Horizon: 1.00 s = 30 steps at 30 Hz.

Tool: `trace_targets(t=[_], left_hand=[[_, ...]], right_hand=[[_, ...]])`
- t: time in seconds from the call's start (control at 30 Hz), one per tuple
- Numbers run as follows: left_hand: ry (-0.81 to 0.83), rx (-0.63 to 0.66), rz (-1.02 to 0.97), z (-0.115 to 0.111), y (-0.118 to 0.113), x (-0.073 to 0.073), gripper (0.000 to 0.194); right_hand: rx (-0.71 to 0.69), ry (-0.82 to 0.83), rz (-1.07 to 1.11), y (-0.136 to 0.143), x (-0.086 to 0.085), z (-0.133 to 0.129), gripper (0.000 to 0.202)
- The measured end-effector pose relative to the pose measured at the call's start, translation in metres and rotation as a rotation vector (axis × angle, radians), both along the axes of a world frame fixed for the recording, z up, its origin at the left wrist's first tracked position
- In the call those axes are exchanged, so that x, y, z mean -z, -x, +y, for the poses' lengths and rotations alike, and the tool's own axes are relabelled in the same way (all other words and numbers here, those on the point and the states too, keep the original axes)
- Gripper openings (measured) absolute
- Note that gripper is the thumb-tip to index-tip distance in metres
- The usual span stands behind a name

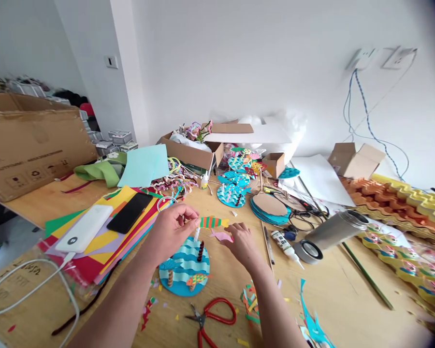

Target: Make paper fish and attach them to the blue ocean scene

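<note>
Extends rightward from the pinch, long axis roughly level, tail pointing toward the right hand. Holds the paper fish by its left end, left hand knuckles-up, thumb and forefinger closed, above the blue disc. Bends right fingers beyond the tail; cannot tell about any hold on the pink fish. Shows orange-green stripes, yellow tail.

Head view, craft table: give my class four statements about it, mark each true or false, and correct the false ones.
1. The left hand holds an orange-and-green striped paper fish. True.
2. The white rectangular power bank has no cable attached. False: a white cable is plugged into the power bank.
3. A black rectangular phone lies on the stack of multicoloured paper sheets. True.
4. The red-handled metal cutters lie on that stack. False: the cutters lie on the light-brown wooden table.
</note>
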<state>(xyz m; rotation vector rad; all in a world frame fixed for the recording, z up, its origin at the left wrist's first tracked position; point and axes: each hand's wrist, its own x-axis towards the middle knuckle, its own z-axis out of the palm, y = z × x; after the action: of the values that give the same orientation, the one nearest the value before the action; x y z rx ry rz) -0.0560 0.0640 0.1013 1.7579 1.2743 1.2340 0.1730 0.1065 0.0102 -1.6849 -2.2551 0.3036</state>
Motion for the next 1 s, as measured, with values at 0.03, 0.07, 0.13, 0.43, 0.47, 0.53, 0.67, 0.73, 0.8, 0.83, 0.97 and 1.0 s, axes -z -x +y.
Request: trace_targets(t=[0.03,0.07,0.13,0.43,0.47,0.53,0.67,0.73,0.8,0.83,0.97,1.0], left_hand=[[-0.002,-0.006,0.003,0.0,0.0,-0.001,0.013],[-0.005,-0.01,0.005,0.0,0.001,-0.001,0.013],[0.001,-0.012,0.005,-0.001,0.001,-0.002,0.014],[0.034,-0.008,-0.023,0.0,0.002,0.0,0.015],[0.037,-0.008,-0.024,0.0,0.002,0.0,0.015],[0.042,-0.008,-0.023,0.0,0.003,0.0,0.014],[0.034,-0.01,-0.018,0.001,0.004,0.0,0.014],[0.03,-0.011,-0.024,0.001,0.005,0.0,0.014],[0.026,-0.01,-0.034,0.002,0.005,0.0,0.014],[0.023,-0.007,-0.04,0.002,0.005,0.0,0.014],[0.025,-0.007,-0.057,0.004,0.005,0.003,0.015],[0.031,-0.007,-0.058,0.005,0.004,0.004,0.015]], right_hand=[[-0.005,0.0,-0.024,0.002,0.003,-0.001,0.019],[-0.008,0.0,-0.045,0.004,0.005,-0.001,0.019],[-0.01,0.001,-0.076,0.006,0.008,-0.001,0.019],[0.033,0.0,-0.005,0.006,0.013,0.001,0.014],[0.055,0.0,0.029,0.005,0.013,0.002,0.015],[0.111,-0.004,0.114,0.003,0.015,0.003,0.016],[0.237,-0.001,0.37,-0.003,0.014,0.008,0.019],[0.265,0.036,0.53,-0.005,0.012,0.01,0.026],[0.267,0.082,0.691,-0.008,0.008,0.011,0.033],[0.265,0.101,0.769,-0.008,0.007,0.012,0.035],[0.271,0.147,1.041,-0.008,0.001,0.01,0.038],[0.273,0.157,1.093,-0.007,-0.001,0.009,0.038]])
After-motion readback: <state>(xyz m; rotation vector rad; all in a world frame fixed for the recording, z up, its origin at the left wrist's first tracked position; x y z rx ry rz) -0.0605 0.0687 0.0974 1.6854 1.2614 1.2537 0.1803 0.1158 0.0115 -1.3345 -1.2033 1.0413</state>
